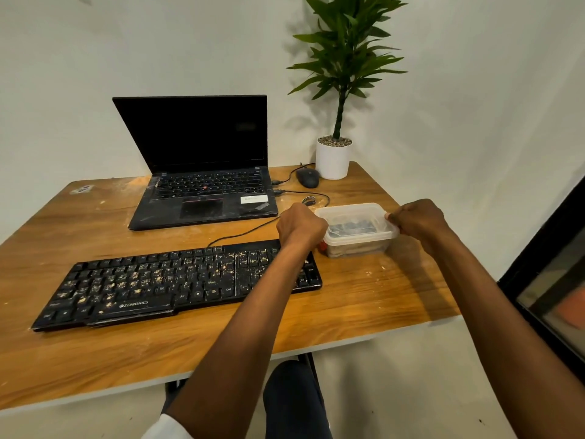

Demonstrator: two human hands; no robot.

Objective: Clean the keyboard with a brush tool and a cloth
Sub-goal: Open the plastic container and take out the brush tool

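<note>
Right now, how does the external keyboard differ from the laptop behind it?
The external keyboard is strewn with yellowish crumbs; the laptop shows only pale dust and smudges. The keyboard lies flat nearer the front edge; the laptop stands open farther back, its screen dark. The keyboard is wider. Both are black and sit on the wooden table.

Between the grips, container (356, 248) contents murky through plastic. Fingers of left hand (300, 224) hidden. Its forearm covers keyboard (158, 286) right-end keys.
</note>
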